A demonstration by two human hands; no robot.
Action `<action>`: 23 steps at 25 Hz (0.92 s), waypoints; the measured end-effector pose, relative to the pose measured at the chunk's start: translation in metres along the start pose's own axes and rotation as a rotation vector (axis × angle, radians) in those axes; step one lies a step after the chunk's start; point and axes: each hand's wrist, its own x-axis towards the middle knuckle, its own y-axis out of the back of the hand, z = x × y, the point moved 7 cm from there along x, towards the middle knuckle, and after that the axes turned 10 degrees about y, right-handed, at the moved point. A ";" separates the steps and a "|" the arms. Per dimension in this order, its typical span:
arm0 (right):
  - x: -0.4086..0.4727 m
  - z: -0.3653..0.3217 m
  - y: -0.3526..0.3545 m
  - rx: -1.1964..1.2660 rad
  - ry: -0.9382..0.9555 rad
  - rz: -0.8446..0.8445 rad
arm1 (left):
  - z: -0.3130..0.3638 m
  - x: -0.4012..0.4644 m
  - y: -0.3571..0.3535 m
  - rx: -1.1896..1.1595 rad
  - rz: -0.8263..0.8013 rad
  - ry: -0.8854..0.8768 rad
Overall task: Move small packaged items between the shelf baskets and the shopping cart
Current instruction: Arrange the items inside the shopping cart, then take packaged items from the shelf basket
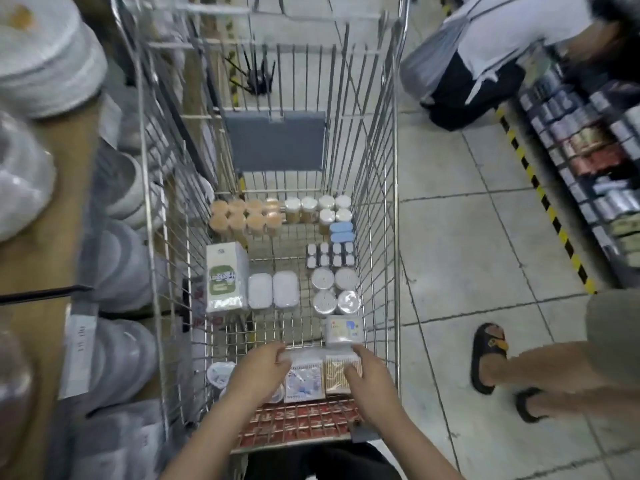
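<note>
While reaching into the cart (394, 237), already well stocked.
Left hand (258, 370) and right hand (363, 374), fingers curled round flat packets (304, 379) near; baskets unseen.

In the shopping cart (377, 202), jars (242, 216) line the far end, a carton (223, 278) stands against the left side, round tubs (334, 289) sit along the right side, and flat packets (304, 379) lie at the near end between both hands.
</note>
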 end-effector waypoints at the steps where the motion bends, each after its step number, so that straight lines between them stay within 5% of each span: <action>1: -0.010 -0.011 0.008 -0.103 0.067 -0.030 | 0.003 -0.018 0.014 0.138 0.057 -0.046; 6: -0.054 -0.050 0.044 -0.420 0.363 -0.107 | 0.007 -0.104 0.060 0.209 0.276 -0.099; 12: -0.096 -0.069 0.073 -0.599 0.658 -0.265 | -0.008 -0.219 0.052 -0.004 0.569 0.123; 23: -0.219 -0.041 0.035 -0.873 1.170 -0.750 | -0.048 -0.492 -0.222 -1.006 0.898 0.639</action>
